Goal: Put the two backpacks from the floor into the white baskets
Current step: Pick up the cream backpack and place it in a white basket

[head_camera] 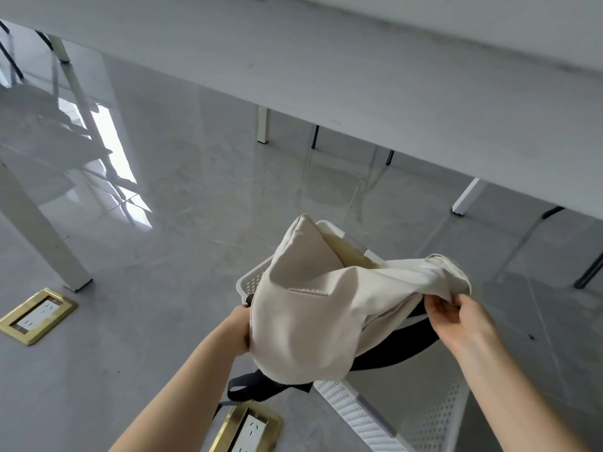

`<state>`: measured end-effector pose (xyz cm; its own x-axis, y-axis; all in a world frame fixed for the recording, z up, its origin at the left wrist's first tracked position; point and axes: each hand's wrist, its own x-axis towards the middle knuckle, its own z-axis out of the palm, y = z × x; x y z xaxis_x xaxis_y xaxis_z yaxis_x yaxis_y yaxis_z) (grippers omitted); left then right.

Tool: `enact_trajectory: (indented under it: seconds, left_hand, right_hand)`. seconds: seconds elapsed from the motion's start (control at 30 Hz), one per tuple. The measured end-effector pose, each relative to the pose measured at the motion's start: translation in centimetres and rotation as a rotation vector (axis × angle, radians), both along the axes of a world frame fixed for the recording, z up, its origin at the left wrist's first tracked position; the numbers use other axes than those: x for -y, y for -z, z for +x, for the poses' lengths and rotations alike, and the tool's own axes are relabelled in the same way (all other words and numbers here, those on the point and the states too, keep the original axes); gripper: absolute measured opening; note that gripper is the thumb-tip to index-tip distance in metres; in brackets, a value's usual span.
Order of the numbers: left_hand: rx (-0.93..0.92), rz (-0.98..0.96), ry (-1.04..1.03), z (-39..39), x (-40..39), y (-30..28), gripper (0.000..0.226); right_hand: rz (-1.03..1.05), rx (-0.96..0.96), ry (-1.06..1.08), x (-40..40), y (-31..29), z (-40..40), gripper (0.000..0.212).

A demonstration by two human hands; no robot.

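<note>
A cream backpack point(313, 318) with black straps hangs in the air in the lower middle of the view. My left hand point(243, 331) grips its left edge, and my right hand point(456, 316) pinches its right end. Under and behind the backpack stands a white perforated basket point(251, 282), mostly hidden by the fabric. A second white perforated basket point(362, 415) sits nearer to me at the bottom, and its inside looks bare. The black straps point(248, 388) dangle below the bag. I see no other backpack.
A long white table point(359, 76) crosses the top of the view, with white legs point(263, 125) on the glossy grey tiled floor. Another white table leg point(49, 246) stands at the left. Two brass floor sockets point(37, 316) point(248, 430) are set into the tiles.
</note>
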<state>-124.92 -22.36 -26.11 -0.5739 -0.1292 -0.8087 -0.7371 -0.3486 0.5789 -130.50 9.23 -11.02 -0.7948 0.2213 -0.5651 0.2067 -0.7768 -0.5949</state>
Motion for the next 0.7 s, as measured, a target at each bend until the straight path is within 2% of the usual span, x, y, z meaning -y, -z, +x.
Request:
enact_trajectory:
  seconds: [0.07,0.13,0.23,0.33,0.43,0.53,0.6,0.67,0.7]
  left_hand:
    - [-0.009,-0.090,0.025,0.5,-0.2,-0.8,0.030]
    - [0.008,-0.188,0.031,1.3,-0.6,-2.0,0.008]
    - [-0.054,-0.261,0.049,2.2,-1.5,-5.0,0.017]
    - [-0.110,-0.297,0.101,3.3,-1.4,-8.0,0.016]
    - [-0.177,-0.216,0.047,3.0,-0.9,-10.2,0.026]
    - [-0.339,0.037,-0.105,0.7,-1.2,-11.7,0.008]
    - [-0.449,0.252,-0.105,-0.8,-1.3,-11.7,0.025]
    - [-0.442,0.227,-0.127,-1.2,-1.3,-10.1,0.027]
    - [-0.402,0.070,-0.139,-1.1,-1.3,-8.6,0.026]
  right_hand:
    - [0.008,-0.009,-0.015,0.3,-0.4,0.1,0.029]
    - [0.014,-0.010,-0.024,0.7,-0.6,0.2,0.030]
    - [-0.001,-0.018,-0.027,0.9,-0.9,0.3,0.030]
    - [-0.014,-0.033,-0.018,0.5,-1.7,-0.1,0.028]
    - [-0.008,-0.086,0.002,0.3,-3.6,-0.7,0.024]
    - [-0.054,-0.201,0.037,0.0,-5.7,-1.5,0.022]
    - [-0.053,-0.238,0.078,-0.7,-6.1,-2.4,0.030]
    - [-0.014,-0.242,0.082,-1.4,-5.6,-3.0,0.039]
    - [0.020,-0.243,0.060,-1.3,-5.1,-3.1,0.044]
